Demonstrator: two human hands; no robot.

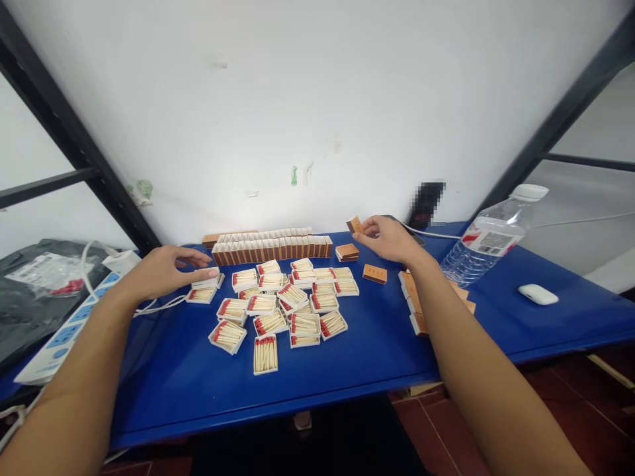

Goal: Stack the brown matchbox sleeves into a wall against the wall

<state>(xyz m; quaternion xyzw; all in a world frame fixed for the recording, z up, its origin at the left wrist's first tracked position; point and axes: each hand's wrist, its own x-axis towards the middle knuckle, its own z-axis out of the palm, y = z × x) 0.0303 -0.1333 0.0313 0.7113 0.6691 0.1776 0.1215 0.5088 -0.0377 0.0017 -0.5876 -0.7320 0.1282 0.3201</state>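
Observation:
Several open white trays of red-tipped matches (278, 307) lie scattered on the blue table (372, 350). My left hand (166, 270) reaches over the pile's left end, fingers pinched on one white match tray (206, 280). My right hand (389, 238) is raised at the back and holds a small orange matchbox sleeve (354, 225) between thumb and fingers. A row of assembled matchboxes (270, 248) stands on edge along the back. Loose orange sleeves (374, 273) lie near my right wrist.
A plastic water bottle (489, 241) lies tilted at the right, a white earbud case (538, 294) beside it. A white power strip (69, 324) and cable sit at the left edge next to a black bag (30, 291). Black frame bars flank the white wall.

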